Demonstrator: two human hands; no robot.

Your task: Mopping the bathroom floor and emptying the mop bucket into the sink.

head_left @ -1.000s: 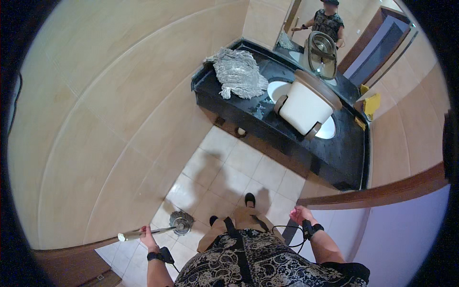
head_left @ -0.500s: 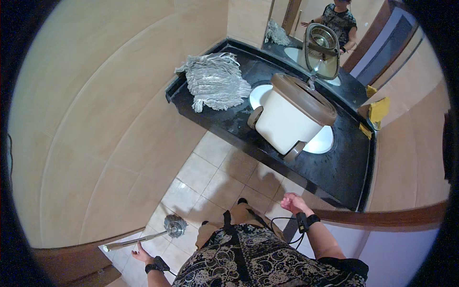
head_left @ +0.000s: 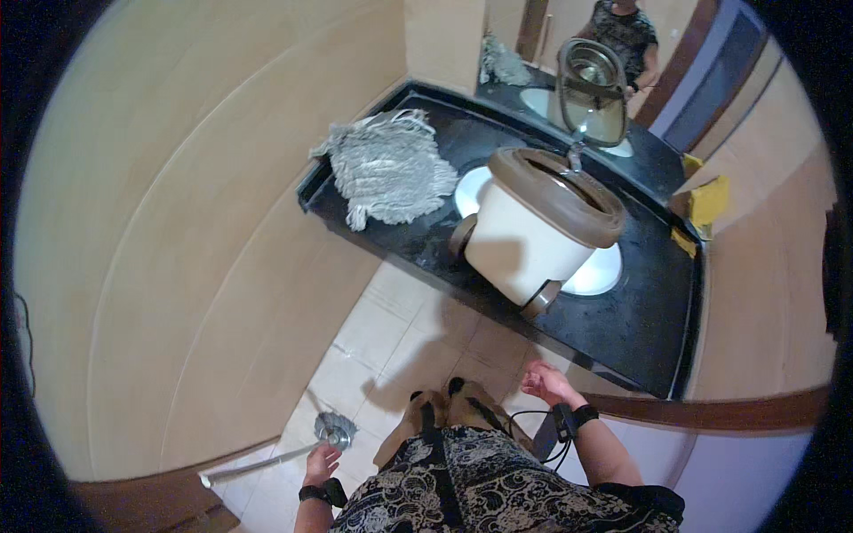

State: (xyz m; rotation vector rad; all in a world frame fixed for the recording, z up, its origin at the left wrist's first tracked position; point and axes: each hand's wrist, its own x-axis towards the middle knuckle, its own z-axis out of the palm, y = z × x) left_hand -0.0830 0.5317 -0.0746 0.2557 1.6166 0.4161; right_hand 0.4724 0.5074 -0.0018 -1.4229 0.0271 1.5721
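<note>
My left hand (head_left: 322,464) is down low at the left, empty, with loosely bent fingers. Close to it in this view is a mop (head_left: 336,432) with a round metal-topped grey head on the floor and a pale pole. My right hand (head_left: 546,382) is below the counter's front edge, its fingers loosely curled and holding nothing visible. A cream mop bucket (head_left: 524,247) with a brown rim and brown wheels is on the black counter (head_left: 391,246), tilted so its opening faces the mirror. Left of it lies a grey string mop head (head_left: 389,169).
Two white basins (head_left: 597,271) are set in the counter, partly hidden by the bucket. A metal tap (head_left: 576,158) rises behind the bucket. The mirror (head_left: 533,40) reflects a wringer basket inside it. Yellow cloths (head_left: 708,206) hang at the right end. Tiled wall (head_left: 178,222) stands left.
My left hand has moved right and up, toward the mop's head. My right hand's fingers have loosened a little. The view has shifted slightly; bucket and mop head stay in place.
</note>
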